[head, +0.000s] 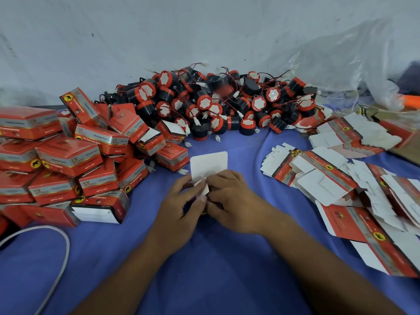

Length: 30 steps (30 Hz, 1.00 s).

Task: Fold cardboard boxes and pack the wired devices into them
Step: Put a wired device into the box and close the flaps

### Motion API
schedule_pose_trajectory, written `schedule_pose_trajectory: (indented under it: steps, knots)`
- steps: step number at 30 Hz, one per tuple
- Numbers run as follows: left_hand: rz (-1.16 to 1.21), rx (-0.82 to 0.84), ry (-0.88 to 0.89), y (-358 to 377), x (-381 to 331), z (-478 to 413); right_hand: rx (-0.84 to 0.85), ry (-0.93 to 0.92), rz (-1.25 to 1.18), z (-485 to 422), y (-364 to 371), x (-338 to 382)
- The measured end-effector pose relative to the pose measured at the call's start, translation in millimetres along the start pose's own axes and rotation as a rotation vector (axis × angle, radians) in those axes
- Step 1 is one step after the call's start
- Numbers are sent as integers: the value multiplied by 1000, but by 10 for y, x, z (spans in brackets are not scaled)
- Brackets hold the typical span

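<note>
Both hands, left (181, 202) and right (233, 201), meet mid-worktop (204, 269), pinching the flaps of a half-folded box (209, 164). Finished boxes (68, 155) pile at left. A heap of wired devices (216, 103) and many flat blanks (329, 178) remain, so I'd say plenty's left.

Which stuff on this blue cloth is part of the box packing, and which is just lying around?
Part of the job: the box being folded, gripped by the left hand and right hand; the pile of wired devices; flat box blanks; folded boxes.
Just lying about: white cable; clear plastic bag.
</note>
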<state>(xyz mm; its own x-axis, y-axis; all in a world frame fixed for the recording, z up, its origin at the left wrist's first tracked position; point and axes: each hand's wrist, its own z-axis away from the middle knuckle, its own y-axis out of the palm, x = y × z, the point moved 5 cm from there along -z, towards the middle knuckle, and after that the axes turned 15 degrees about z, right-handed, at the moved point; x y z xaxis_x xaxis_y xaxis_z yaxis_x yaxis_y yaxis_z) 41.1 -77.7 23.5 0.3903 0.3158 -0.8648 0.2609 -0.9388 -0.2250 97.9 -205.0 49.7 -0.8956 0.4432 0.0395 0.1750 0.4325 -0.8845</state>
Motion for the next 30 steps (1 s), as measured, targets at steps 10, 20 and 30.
schedule_pose_trajectory:
  steps: [10, 20, 30]
  knots:
    - [-62, -42, -81, 27, 109, -122, -159, 314, -309, 142, -66, -313]
    - [-66, -61, -77, 71, 130, -72, -102, 909, -566, 324, 9, -821]
    - [202, 33, -102, 46, 94, -65, 70, 583, -709, 205, 177, -552]
